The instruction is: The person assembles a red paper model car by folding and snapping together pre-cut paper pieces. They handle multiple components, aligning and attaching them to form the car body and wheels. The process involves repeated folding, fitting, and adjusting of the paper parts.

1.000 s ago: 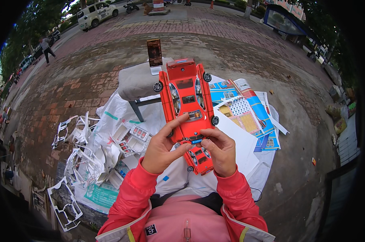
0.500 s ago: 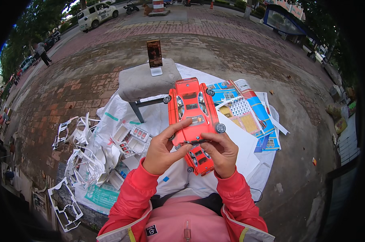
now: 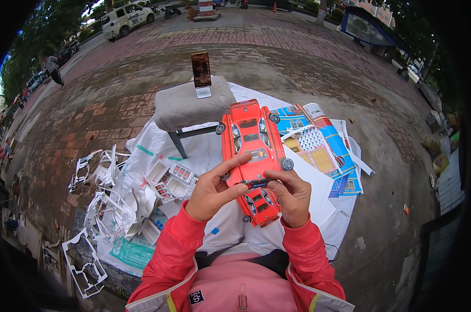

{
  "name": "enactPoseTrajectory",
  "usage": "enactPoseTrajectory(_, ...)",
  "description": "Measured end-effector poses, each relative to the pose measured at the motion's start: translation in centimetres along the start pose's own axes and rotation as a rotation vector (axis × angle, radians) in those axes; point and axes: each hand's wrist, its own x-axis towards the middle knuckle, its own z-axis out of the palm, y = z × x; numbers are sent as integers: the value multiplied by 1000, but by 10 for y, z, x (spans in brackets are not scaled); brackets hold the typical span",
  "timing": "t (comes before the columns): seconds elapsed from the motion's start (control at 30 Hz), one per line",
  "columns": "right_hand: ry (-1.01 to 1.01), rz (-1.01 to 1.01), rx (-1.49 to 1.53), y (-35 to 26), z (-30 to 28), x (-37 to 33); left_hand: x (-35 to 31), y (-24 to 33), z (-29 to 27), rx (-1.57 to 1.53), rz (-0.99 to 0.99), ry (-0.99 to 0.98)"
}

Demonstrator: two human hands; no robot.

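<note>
The larger red toy car [image 3: 251,136] is held up above the white ground sheet [image 3: 153,140], its near end pinched between thumb and fingers of both the left hand [image 3: 210,191] and the right hand [image 3: 293,196]; it looks nearly finished, body closed and wheels on, but fingers partly cover that end, so what is left there cannot be told. Just below, the smaller red toy car [image 3: 259,207] also looks built. White scraps [image 3: 110,214] lie to the left, printed sheets [image 3: 318,153] to the right, and beyond, a stool [image 3: 187,108] carries a phone [image 3: 200,69].
</note>
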Motion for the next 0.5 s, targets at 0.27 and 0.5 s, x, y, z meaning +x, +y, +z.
enactPoseTrajectory(0.27, 16, 161, 466, 8, 3, 0, 8, -18, 1, -437, -14, -21)
enactPoseTrajectory(0.5, -109, 168, 903, 16, 12, -2, 10, -29, 6, -595, 26, -49)
